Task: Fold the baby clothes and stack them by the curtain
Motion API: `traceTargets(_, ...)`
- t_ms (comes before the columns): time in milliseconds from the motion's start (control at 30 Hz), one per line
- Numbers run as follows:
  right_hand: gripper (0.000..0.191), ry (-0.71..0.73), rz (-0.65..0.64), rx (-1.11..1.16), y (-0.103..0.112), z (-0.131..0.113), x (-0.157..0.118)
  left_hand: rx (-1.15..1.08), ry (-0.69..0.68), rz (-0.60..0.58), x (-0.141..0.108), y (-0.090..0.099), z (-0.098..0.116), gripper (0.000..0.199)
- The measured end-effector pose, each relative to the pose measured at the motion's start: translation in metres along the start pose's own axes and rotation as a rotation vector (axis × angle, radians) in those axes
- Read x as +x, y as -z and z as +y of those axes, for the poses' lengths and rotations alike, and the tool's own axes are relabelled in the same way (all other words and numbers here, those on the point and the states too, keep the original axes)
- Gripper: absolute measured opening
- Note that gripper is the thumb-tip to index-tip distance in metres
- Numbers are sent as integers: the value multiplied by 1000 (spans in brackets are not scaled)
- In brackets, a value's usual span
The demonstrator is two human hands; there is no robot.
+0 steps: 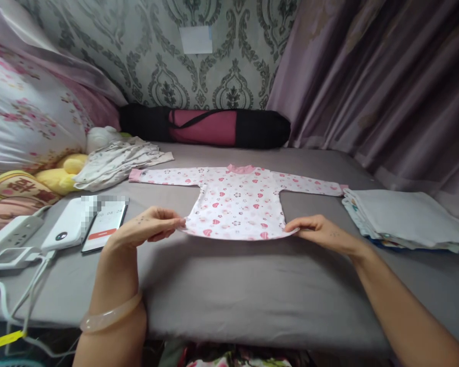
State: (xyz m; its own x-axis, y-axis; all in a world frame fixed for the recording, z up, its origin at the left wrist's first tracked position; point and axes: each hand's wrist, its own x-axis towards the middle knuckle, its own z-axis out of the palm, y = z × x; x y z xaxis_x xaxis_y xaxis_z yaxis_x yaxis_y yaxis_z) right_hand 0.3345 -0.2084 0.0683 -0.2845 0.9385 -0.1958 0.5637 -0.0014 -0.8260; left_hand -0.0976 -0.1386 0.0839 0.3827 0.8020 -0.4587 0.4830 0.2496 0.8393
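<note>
A small long-sleeved shirt (237,204), white with pink hearts and a pink collar, lies spread on the grey sheet (252,290). Its sleeves stretch out to both sides, and its hem faces me, lifted a little off the sheet. My left hand (149,224), with a pale bangle (110,313) on the forearm, pinches the left corner of the hem. At the right corner of the hem, my right hand (321,232) is closed on the fabric in the same way.
Folded cloths (409,214) are stacked on the right, by the right cuff. On the left are a phone (107,219), a white power bank (69,221), a power strip (13,234) with cables, and a crumpled garment (115,163). A black and pink bag (204,126) lies along the wall.
</note>
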Motion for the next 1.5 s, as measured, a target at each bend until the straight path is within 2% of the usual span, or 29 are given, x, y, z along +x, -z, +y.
traceTargets(100,29,67,-114,-64,-2,1,-5,190,48,-98,-2,0,-1,46)
traceTargets(167,26,58,-140,-128,0,-1,-4,240,66,-77,1,-1,-4,49)
traceTargets(233,25,29,-119,-205,2,-4,2,234,13,37,9,-3,-6,49)
traceTargets(333,29,56,-6,-304,-4,-13,25,291,-181,261,28,-12,-2,43)
traceTargets(367,32,88,48,-333,-8,-16,37,356,-255,299,36,-18,3,40)
traceTargets(433,41,175,146,-387,-21,-23,66,528,-403,296,56,-34,13,34)
traceTargets(500,49,225,148,-444,-36,-27,99,649,-592,255,78,-53,23,27)
traceTargets(567,56,187,135,-505,-52,-29,128,742,-725,205,99,-73,25,29)
traceTargets(633,60,60,128,-555,-67,-28,148,849,-735,177,115,-90,20,36)
traceTargets(700,62,4,146,-632,-79,-24,156,944,-677,218,125,-103,11,43)
traceTargets(767,62,32,165,-709,-87,-19,153,1016,-627,249,126,-108,2,50)
traceTargets(833,63,80,150,-759,-90,-15,144,1065,-623,222,122,-106,-4,55)
traceTargets(1033,67,236,-22,-799,-88,-12,102,1039,-633,-16,96,-90,-6,84)
traceTargets(1100,70,272,-90,-780,-87,-14,87,999,-617,-70,87,-86,-5,88)
traceTargets(1300,61,352,-233,-703,-85,-18,45,959,-535,-125,63,-81,-6,87)
traceTargets(1500,55,424,-259,-583,-89,-22,6,1059,-639,-37,45,-86,-27,68)
